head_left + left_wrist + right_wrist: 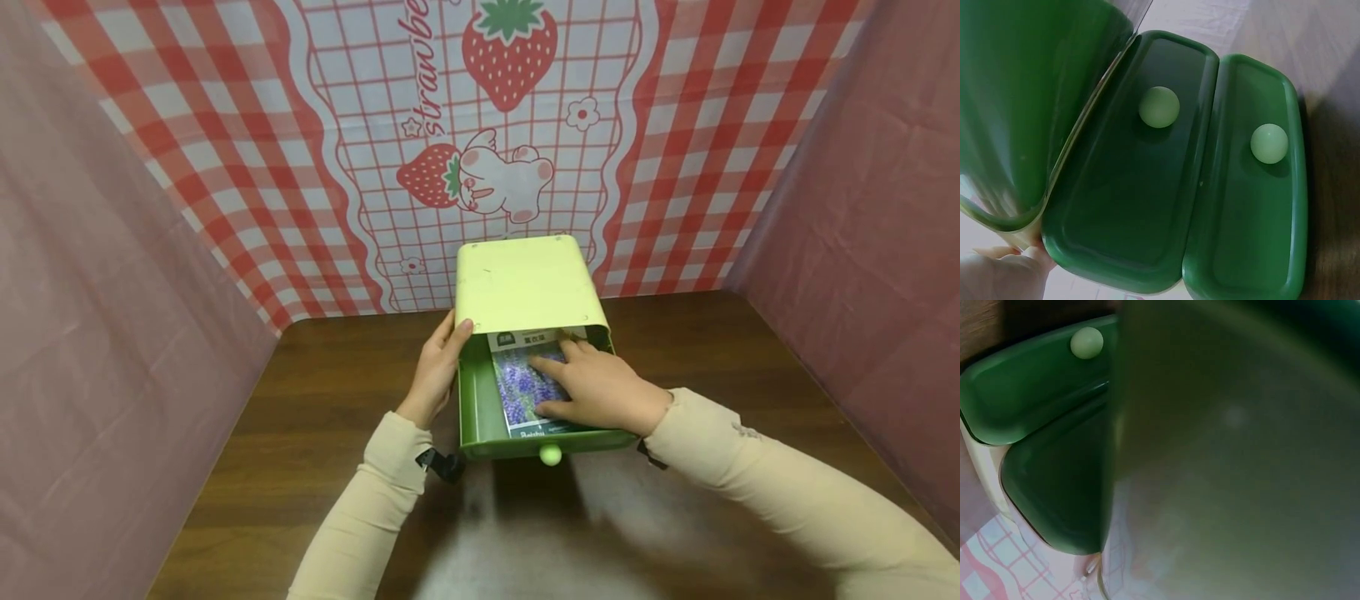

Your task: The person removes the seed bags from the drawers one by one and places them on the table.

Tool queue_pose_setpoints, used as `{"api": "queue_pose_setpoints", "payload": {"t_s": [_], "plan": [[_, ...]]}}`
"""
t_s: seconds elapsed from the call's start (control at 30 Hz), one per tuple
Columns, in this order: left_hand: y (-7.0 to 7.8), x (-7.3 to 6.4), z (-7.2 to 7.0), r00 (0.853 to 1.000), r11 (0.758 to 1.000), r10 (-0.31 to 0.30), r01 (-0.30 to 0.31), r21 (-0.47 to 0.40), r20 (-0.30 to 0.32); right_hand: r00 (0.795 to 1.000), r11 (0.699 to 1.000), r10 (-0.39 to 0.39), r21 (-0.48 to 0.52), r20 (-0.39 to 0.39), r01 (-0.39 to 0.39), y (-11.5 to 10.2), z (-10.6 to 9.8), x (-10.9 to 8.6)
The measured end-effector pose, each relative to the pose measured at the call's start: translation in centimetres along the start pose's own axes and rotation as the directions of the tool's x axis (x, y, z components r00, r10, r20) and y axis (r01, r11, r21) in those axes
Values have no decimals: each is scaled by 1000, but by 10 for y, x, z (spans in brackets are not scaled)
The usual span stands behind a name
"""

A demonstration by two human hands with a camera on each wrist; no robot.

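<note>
A pale green drawer cabinet (528, 283) stands on the table with its dark green top drawer (477, 408) pulled out. Inside it lies a flat item printed with purple lavender (517, 387), possibly a packet or booklet. Over this lavender print my right hand (603, 387) spreads its fingers, tips right at its surface. My left hand (435, 371) rests against the cabinet's left side, thumb at the front top corner and fingers along the wall. The left wrist view shows part of that hand below the raised drawer. The right hand is hidden in the right wrist view.
Two closed drawers, a middle drawer (1122, 187) and a bottom drawer (1244, 212), sit below the pulled-out one, each with a round knob. Behind the cabinet hangs a red-checked strawberry cloth (450, 100). Pink curtains (847, 208) flank the brown wooden table (300, 467).
</note>
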State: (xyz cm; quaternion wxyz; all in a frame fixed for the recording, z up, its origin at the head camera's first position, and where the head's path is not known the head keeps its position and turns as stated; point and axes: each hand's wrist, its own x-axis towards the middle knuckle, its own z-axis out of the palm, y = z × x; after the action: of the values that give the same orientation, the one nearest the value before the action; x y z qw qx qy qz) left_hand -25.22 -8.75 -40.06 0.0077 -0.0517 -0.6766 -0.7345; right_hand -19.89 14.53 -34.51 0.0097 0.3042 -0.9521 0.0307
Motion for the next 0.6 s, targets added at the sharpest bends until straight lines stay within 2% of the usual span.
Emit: {"api": "queue_pose_setpoints", "payload": {"t_s": [0.17,0.33,0.6], "plan": [[0,0,0,1000,1000,-11,11,8,-2,1000,999,12,46,-2,-12,-1,0,1],[1,0,0,1000,1000,-15,15,-20,6,1000,994,0,113,-22,2,-2,1,4],[1,0,1,1000,1000,-8,8,-22,10,999,964,1,266,-48,11,-1,1,9]]}}
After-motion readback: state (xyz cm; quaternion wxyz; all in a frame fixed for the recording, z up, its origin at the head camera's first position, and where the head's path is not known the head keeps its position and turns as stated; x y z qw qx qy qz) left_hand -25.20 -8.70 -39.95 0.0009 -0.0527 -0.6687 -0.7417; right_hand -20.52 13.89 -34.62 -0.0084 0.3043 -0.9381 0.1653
